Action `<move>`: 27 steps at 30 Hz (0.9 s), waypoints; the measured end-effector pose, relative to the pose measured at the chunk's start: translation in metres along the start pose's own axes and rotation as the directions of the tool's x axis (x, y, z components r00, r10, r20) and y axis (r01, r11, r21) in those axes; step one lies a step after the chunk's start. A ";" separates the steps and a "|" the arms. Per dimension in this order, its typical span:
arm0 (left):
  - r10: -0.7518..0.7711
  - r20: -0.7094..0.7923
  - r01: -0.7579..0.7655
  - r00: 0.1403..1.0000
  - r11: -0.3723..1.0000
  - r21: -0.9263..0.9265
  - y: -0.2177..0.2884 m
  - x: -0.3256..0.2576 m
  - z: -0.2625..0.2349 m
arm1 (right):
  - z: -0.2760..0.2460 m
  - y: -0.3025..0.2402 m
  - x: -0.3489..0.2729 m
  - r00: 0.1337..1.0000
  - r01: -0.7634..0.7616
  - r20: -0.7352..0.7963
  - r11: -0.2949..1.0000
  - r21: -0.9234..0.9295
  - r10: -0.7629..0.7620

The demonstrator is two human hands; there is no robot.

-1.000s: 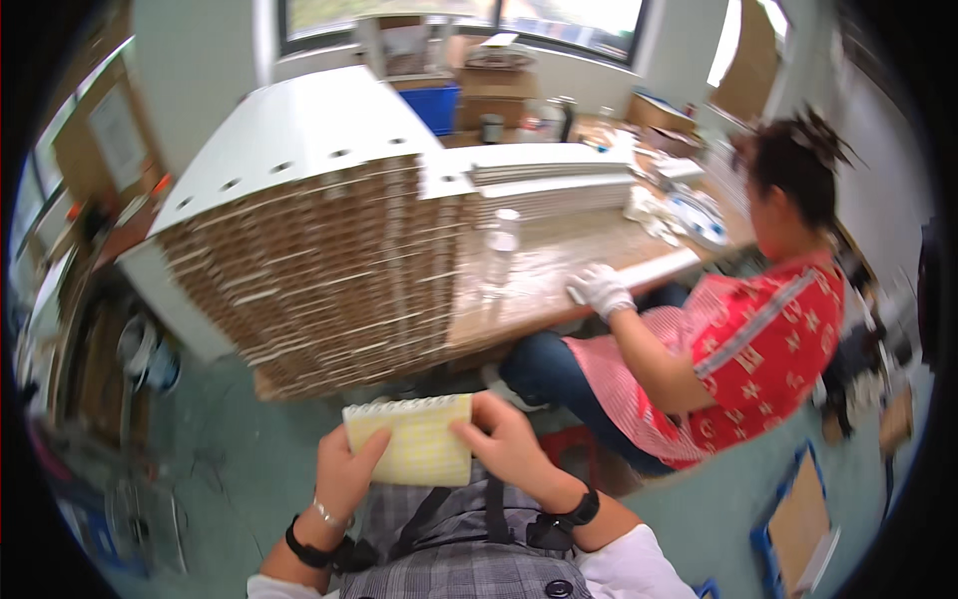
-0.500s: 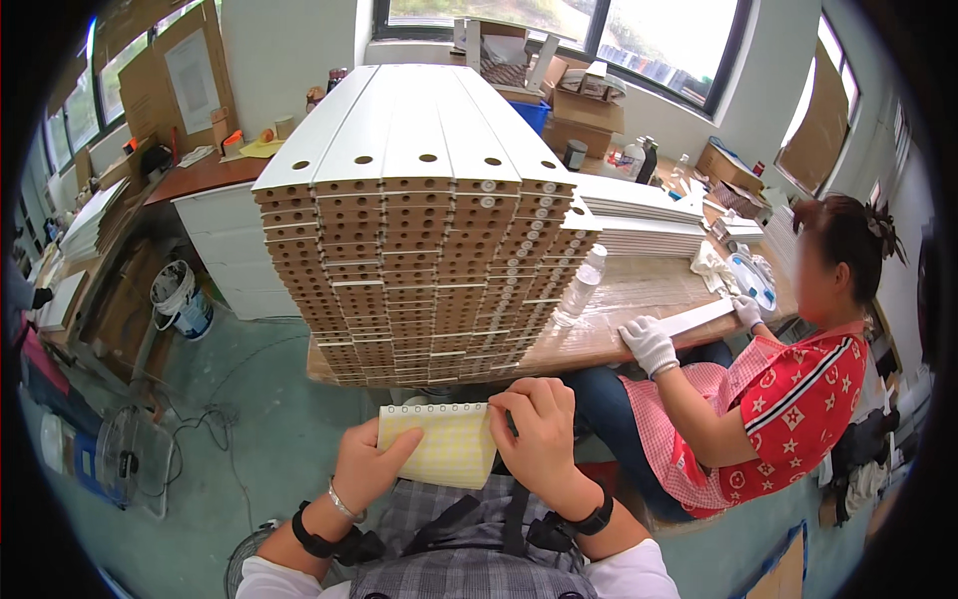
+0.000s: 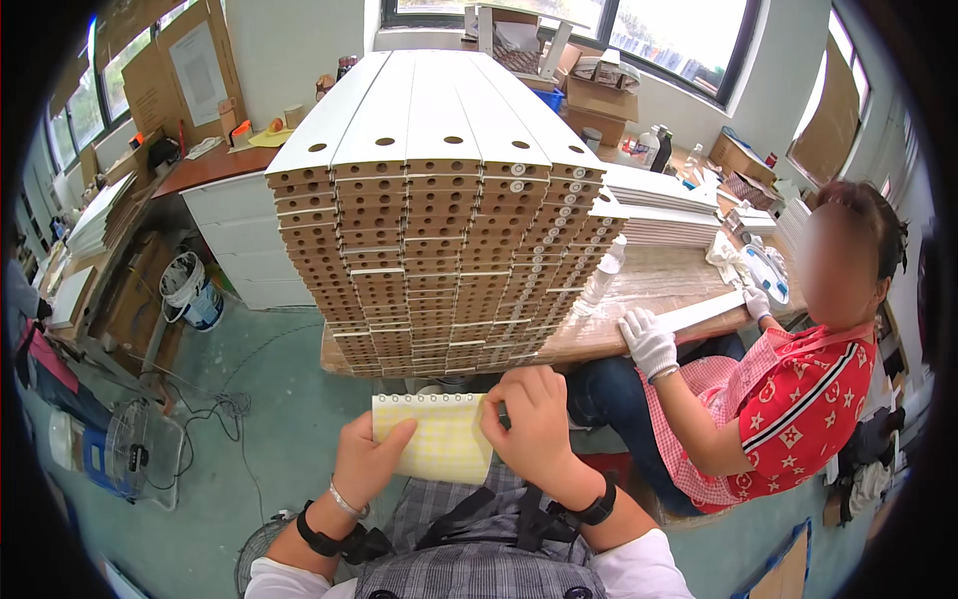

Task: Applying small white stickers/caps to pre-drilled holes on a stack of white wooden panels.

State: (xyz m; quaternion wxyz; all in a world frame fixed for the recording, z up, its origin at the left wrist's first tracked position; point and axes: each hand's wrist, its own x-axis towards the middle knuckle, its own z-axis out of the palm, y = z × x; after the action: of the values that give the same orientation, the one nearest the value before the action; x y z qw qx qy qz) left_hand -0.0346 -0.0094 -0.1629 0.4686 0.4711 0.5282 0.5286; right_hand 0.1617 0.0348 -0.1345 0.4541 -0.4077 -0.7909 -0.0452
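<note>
I saw left hand [image 3: 367,457] pinching yellow spiral notepad [image 3: 441,439], right hand [image 3: 531,424] with fingers curled round small dark object [image 3: 504,415] at notepad's edge; any page writing unreadable

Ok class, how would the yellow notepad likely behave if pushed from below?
The yellow notepad probably bends easily, its bottom edge being unbound. The ring binding likely keeps the top straighter. It seems light, the left hand pinching only one side.

The notepad [image 3: 436,439] is showing matt paper, the boards [image 3: 429,110] are looking smooth on top, the table [image 3: 654,277] is gleaming, and a glove [image 3: 649,344] is showing knitted cloth.
</note>
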 end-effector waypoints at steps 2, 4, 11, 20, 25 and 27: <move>0.010 -0.019 -0.009 1.000 0.999 0.034 0.010 0.000 -0.003 | -0.008 0.004 0.011 0.998 -0.042 -0.031 0.992 0.119 0.046; 0.024 -0.049 -0.020 0.999 0.997 0.073 0.028 -0.011 -0.015 | -0.018 -0.002 0.028 0.978 -0.139 -0.096 0.922 0.362 0.185; 0.600 0.658 -0.836 0.455 0.032 0.548 0.141 0.036 -0.015 | -0.037 0.008 0.096 0.911 -0.219 -0.191 0.822 0.525 0.364; 0.494 0.790 -0.856 0.363 -0.157 0.492 0.223 0.084 0.023 | -0.035 0.017 0.144 0.866 -0.267 -0.238 0.810 0.522 0.439; 0.462 0.815 -0.856 0.349 -0.197 0.478 0.231 0.104 0.028 | -0.037 0.017 0.149 0.878 -0.254 -0.274 0.866 0.431 0.393; 0.471 0.816 -0.857 0.334 -0.208 0.471 0.228 0.112 0.030 | -0.035 0.019 0.150 0.878 -0.246 -0.286 0.875 0.417 0.383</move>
State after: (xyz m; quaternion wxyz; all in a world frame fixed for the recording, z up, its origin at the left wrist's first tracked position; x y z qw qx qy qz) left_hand -0.0175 0.1049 0.0655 -0.1736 0.9253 0.2685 0.2040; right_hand 0.1600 0.1225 -0.0060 0.6605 -0.4249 -0.6099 0.1060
